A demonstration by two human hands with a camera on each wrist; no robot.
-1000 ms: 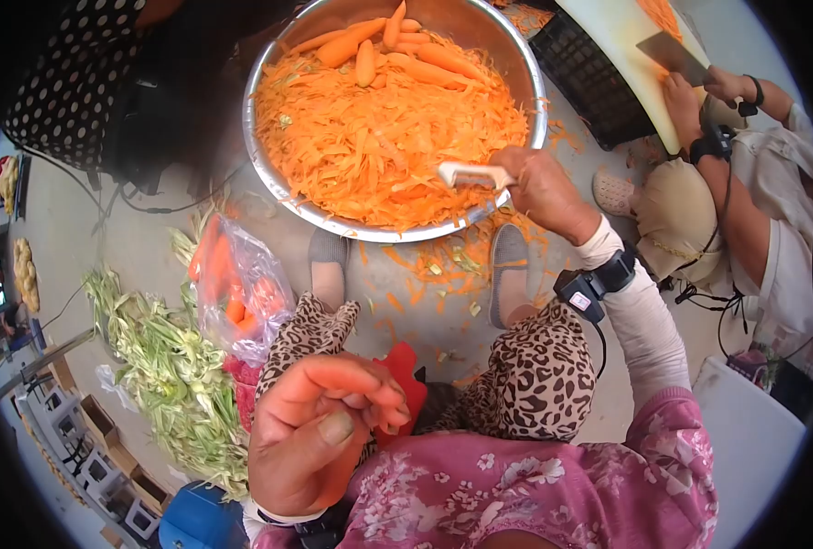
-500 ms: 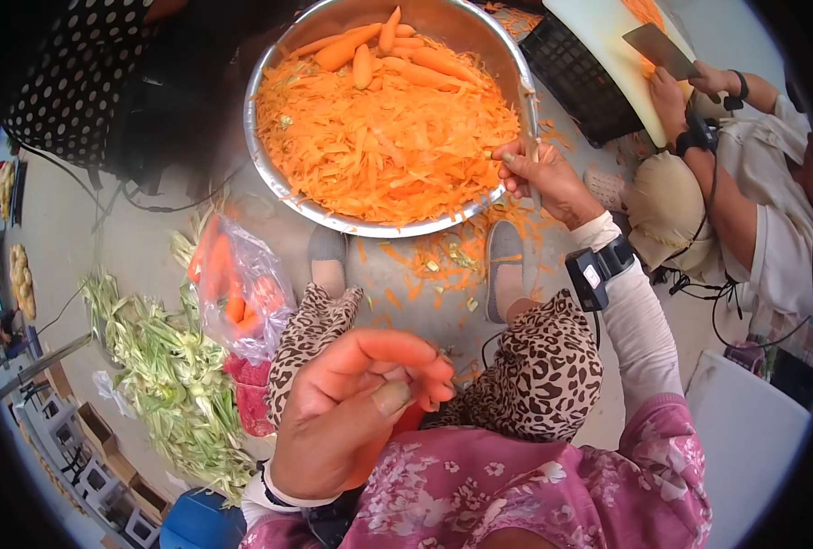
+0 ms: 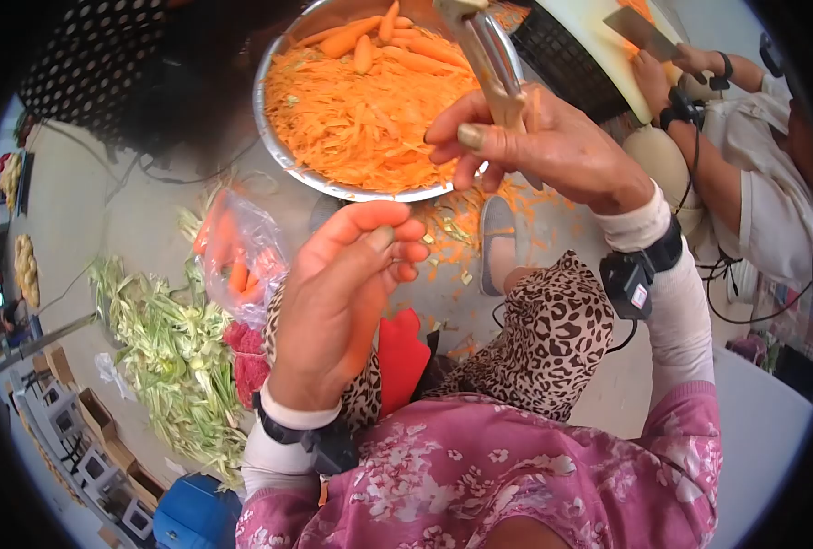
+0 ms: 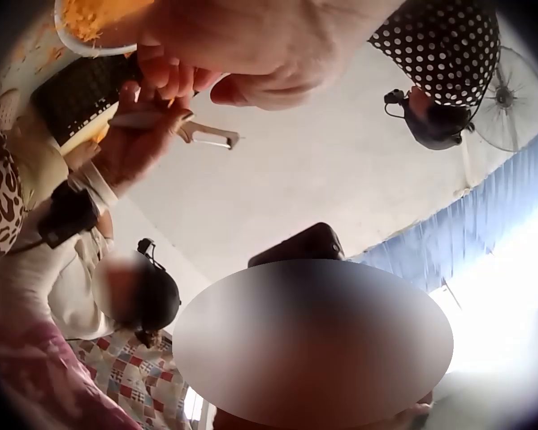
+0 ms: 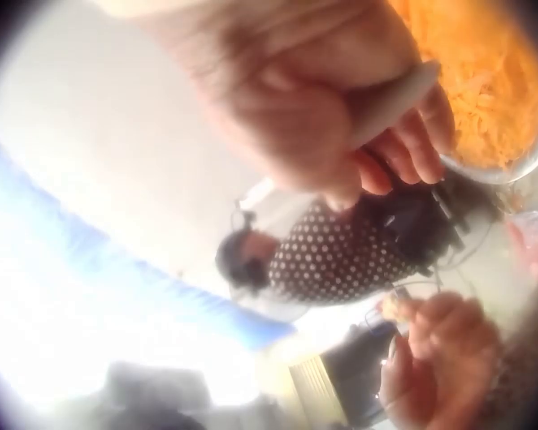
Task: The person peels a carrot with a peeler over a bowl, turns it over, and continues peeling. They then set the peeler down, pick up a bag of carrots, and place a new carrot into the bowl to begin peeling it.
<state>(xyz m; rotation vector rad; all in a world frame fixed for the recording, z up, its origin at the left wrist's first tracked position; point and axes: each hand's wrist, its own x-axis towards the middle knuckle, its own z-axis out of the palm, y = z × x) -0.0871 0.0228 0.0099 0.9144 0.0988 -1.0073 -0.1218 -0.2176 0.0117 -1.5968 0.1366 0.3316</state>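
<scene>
In the head view my right hand (image 3: 562, 146) grips a peeler (image 3: 491, 69), its pale frame pointing up past the fingers, over the near right side of a metal basin (image 3: 265, 119). Orange shavings (image 3: 361, 128) fill the basin, with whole carrots (image 3: 420, 60) at its far side. My left hand (image 3: 329, 297) is raised before my lap, fingers loosely bent toward the thumb, with nothing clearly visible in it. The left wrist view shows the peeler (image 4: 211, 134) beyond my left hand (image 4: 278, 45). In the right wrist view the handle (image 5: 394, 103) crosses my right palm (image 5: 296, 116).
Left of my legs are a clear bag of carrots (image 3: 239, 270) and a heap of green husks (image 3: 178, 375). A red object (image 3: 402, 357) lies at my lap. At right, another person cuts with a cleaver (image 3: 642, 32) on a board by a black crate (image 3: 571, 59).
My right hand has come up and inward from the basin's right rim, bringing the peeler nearer. My left hand has risen toward the basin, its fingers still bent.
</scene>
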